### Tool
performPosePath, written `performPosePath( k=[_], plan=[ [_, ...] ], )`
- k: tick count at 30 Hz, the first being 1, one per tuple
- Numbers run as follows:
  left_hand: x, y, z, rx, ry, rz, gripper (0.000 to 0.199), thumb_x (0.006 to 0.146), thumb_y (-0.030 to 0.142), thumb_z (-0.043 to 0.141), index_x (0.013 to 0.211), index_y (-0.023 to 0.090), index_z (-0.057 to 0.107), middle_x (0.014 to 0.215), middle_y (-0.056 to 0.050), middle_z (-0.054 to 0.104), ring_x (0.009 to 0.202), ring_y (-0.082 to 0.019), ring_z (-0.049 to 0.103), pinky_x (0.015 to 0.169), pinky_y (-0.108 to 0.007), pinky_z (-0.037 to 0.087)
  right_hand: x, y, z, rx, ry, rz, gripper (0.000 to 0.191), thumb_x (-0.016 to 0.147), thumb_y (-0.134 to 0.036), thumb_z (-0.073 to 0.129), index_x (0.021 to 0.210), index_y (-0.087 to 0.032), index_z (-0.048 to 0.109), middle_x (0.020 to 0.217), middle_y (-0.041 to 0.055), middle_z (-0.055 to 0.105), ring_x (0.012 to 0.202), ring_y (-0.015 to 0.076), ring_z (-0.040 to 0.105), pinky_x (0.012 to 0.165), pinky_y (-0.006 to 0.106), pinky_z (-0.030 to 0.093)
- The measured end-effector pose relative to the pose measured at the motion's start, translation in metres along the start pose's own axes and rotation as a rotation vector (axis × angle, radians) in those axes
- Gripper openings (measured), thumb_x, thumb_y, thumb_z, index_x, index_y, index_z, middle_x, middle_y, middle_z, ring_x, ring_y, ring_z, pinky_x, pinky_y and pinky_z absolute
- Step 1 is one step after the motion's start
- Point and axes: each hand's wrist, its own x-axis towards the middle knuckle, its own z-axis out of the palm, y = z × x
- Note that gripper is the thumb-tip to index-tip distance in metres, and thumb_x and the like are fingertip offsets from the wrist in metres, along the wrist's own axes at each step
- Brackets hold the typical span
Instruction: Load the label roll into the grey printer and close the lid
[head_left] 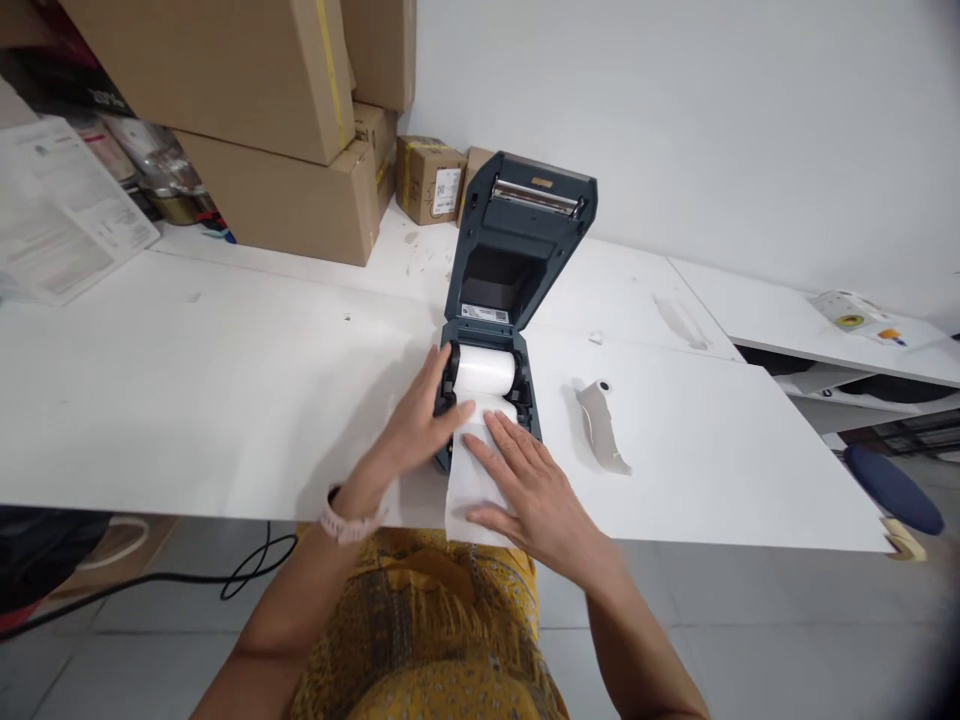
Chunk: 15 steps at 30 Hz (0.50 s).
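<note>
A dark grey label printer stands on the white table with its lid raised. Inside lies a white paper roll between black holders. From it a strip of paper runs out over the front of the printer and past the table edge. My left hand has its fingers along the printer's left side, thumb stretched onto the strip. Flat on the paper, fingers extended, rests my right hand. Neither hand grips anything. The printer's front is mostly covered by hands and paper.
A small, partly unrolled paper roll lies right of the printer on the white table. Cardboard boxes are stacked at the back left, with a small box beside them. Plastic-wrapped papers lie far left. A tape roll sits far right.
</note>
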Motion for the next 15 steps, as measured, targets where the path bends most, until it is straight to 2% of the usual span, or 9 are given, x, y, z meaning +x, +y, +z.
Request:
performPosePath(
  k=[2, 3, 5, 7, 8, 9, 12, 13, 15],
  plan=[
    [-0.028, 0.008, 0.015, 0.149, 0.032, 0.062, 0.077, 0.099, 0.049, 0.057, 0.165, 0.027, 0.024, 0.177, -0.01, 0.01, 0.163, -0.035, 0.011, 0.13, -0.058, 0.023, 0.0, 0.01, -0.032, 0.121, -0.012, -0.038, 0.07, 0.097, -0.062, 0.057, 0.16, -0.041, 0.036, 0.159, 0.0034, 0.054, 0.145, 0.0304, 0.053, 0.119, 0.057, 0.047],
    [-0.042, 0.011, 0.022, 0.209, 0.038, 0.099, 0.071, 0.1, 0.045, 0.055, 0.163, 0.027, 0.029, 0.177, -0.01, 0.013, 0.163, -0.035, 0.009, 0.129, -0.058, 0.024, 0.005, 0.019, -0.051, 0.168, 0.035, -0.012, 0.059, 0.099, -0.058, 0.056, 0.155, -0.044, 0.044, 0.149, 0.0007, 0.064, 0.138, 0.0282, 0.061, 0.12, 0.056, 0.046],
    [-0.065, 0.017, 0.033, 0.307, 0.068, 0.157, 0.059, 0.101, 0.04, 0.054, 0.157, 0.026, 0.04, 0.175, -0.01, 0.019, 0.163, -0.035, 0.009, 0.128, -0.059, 0.029, 0.029, 0.043, -0.087, 0.148, 0.281, 0.101, 0.051, 0.1, -0.056, 0.057, 0.149, -0.039, 0.055, 0.148, 0.0037, 0.065, 0.139, 0.0307, 0.06, 0.12, 0.056, 0.044],
    [-0.08, 0.019, 0.04, 0.381, 0.101, 0.187, 0.051, 0.102, 0.036, 0.052, 0.152, 0.024, 0.048, 0.173, -0.01, 0.025, 0.163, -0.036, 0.012, 0.125, -0.06, 0.033, 0.071, 0.075, -0.115, 0.145, 0.524, 0.131, 0.06, 0.098, -0.067, 0.052, 0.147, -0.034, 0.056, 0.153, 0.0049, 0.059, 0.146, 0.0338, 0.05, 0.123, 0.059, 0.039],
    [-0.085, 0.02, 0.042, 0.41, 0.116, 0.194, 0.049, 0.103, 0.034, 0.052, 0.15, 0.023, 0.05, 0.173, -0.011, 0.027, 0.162, -0.037, 0.014, 0.124, -0.061, 0.035, 0.097, 0.092, -0.125, 0.179, 0.594, 0.138, 0.064, 0.097, -0.072, 0.048, 0.149, -0.035, 0.052, 0.155, 0.0038, 0.057, 0.15, 0.0325, 0.046, 0.124, 0.058, 0.037],
    [-0.088, 0.02, 0.044, 0.435, 0.128, 0.199, 0.048, 0.103, 0.033, 0.052, 0.15, 0.022, 0.051, 0.172, -0.011, 0.029, 0.162, -0.038, 0.015, 0.123, -0.061, 0.037, 0.123, 0.108, -0.132, 0.23, 0.635, 0.15, 0.068, 0.096, -0.077, 0.043, 0.15, -0.036, 0.049, 0.154, 0.0028, 0.058, 0.151, 0.0301, 0.044, 0.124, 0.055, 0.037],
    [-0.099, 0.02, 0.044, 0.464, 0.139, 0.218, 0.049, 0.102, 0.031, 0.054, 0.15, 0.023, 0.052, 0.171, -0.012, 0.032, 0.161, -0.039, 0.018, 0.121, -0.061, 0.04, 0.183, 0.136, -0.138, 0.391, 0.56, 0.203, 0.078, 0.094, -0.085, 0.02, 0.147, -0.036, 0.05, 0.145, 0.0043, 0.065, 0.143, 0.0279, 0.052, 0.115, 0.052, 0.047],
    [-0.103, 0.02, 0.044, 0.454, 0.142, 0.227, 0.048, 0.102, 0.03, 0.055, 0.149, 0.024, 0.054, 0.171, -0.011, 0.032, 0.16, -0.038, 0.021, 0.121, -0.06, 0.041, 0.191, 0.135, -0.136, 0.398, 0.561, 0.199, 0.079, 0.094, -0.085, 0.016, 0.143, -0.036, 0.053, 0.142, 0.0045, 0.067, 0.14, 0.028, 0.055, 0.112, 0.052, 0.049],
    [-0.113, 0.02, 0.041, 0.402, 0.181, 0.241, 0.044, 0.101, 0.027, 0.056, 0.146, 0.027, 0.058, 0.171, -0.01, 0.03, 0.159, -0.036, 0.027, 0.12, -0.059, 0.043, 0.186, 0.12, -0.126, 0.352, 0.626, 0.17, 0.074, 0.096, -0.082, 0.014, 0.136, -0.036, 0.057, 0.139, 0.0046, 0.067, 0.135, 0.0282, 0.058, 0.111, 0.05, 0.05]
  ],
)
